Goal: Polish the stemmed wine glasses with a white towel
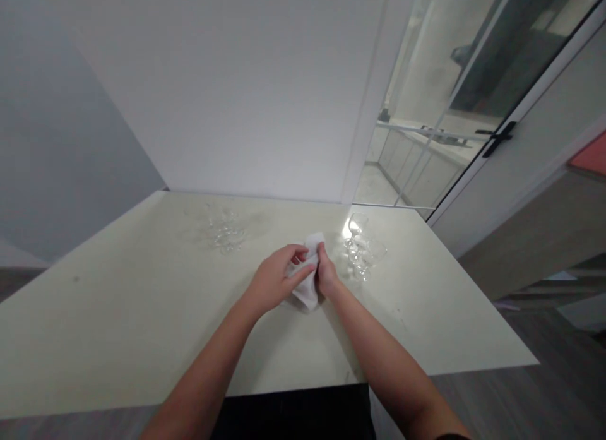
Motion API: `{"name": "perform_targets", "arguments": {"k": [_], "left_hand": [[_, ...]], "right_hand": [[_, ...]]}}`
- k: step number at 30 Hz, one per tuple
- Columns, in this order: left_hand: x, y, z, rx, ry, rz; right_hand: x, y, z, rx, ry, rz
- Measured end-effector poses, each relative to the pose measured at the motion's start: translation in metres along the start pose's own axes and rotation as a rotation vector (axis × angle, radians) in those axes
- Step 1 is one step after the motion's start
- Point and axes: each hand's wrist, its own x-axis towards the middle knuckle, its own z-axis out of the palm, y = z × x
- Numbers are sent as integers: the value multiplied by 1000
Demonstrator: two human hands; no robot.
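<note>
A crumpled white cloth (307,295) is bunched between my two hands, above the middle of the table. My left hand (283,269) curls over its left side, thumb and fingers pressing on the fabric. From the right, my right hand (326,273) grips the cloth with the thumb pointing up along it. Whether something is wrapped inside cannot be seen. Close to my right hand is a group of clear glass items (360,247), which look like small glasses. Farther off on the left lies another cluster of transparent items (227,230); their shapes are hard to make out.
The pale table (142,314) meets a white wall panel (246,99) at its back edge. To the right stands a glazed door (426,112) with a black handle (499,139). Dark floor (568,377) shows beyond the table's right edge.
</note>
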Motion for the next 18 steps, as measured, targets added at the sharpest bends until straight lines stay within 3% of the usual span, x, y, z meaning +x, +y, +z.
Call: {"name": "perform_targets", "arguments": {"k": [5, 8, 11, 15, 18], "left_hand": [[5, -43, 30, 31, 40, -74], [4, -50, 43, -34, 87, -139], [5, -49, 42, -64, 244, -152], [1, -44, 37, 7, 408, 3], [-5, -38, 36, 22, 317, 162]], "right_hand": [[-7, -9, 10, 252, -35, -96], [-12, -8, 9, 229, -117, -108], [-11, -1, 8, 132, -252, -94], [-9, 11, 9, 63, -285, -117], [-14, 16, 15, -197, -97, -89]]}}
